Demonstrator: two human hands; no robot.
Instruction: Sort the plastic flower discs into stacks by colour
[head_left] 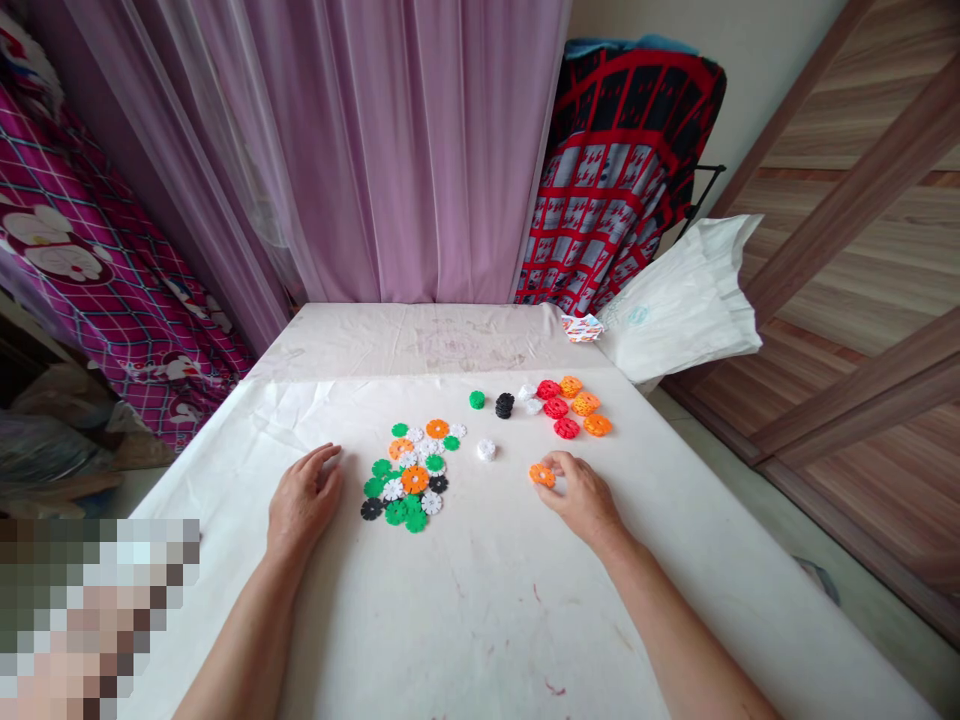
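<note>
Between the fingertips of my right hand (576, 492) are orange notched plastic discs (541, 475), held low at the table; how many are stacked there I cannot tell. My left hand (306, 492) rests on the cloth with its fingers loosely apart and nothing in it. To its right lies a loose pile of flower-shaped discs (412, 480) in green, white, orange and black. A small white stack (487, 450) stands between the pile and my right hand. Farther back are a green stack (477, 400), black stacks (505, 405), white stacks (531, 399), red stacks (556, 408) and orange stacks (586, 403).
A white cloth covers the table (465, 620). At its far right corner sit a small patterned paper box (582, 328) and a white bag (682, 300). Purple curtains (420, 150) hang behind, and a wooden wardrobe (862, 260) stands on the right. The lower left corner is pixelated.
</note>
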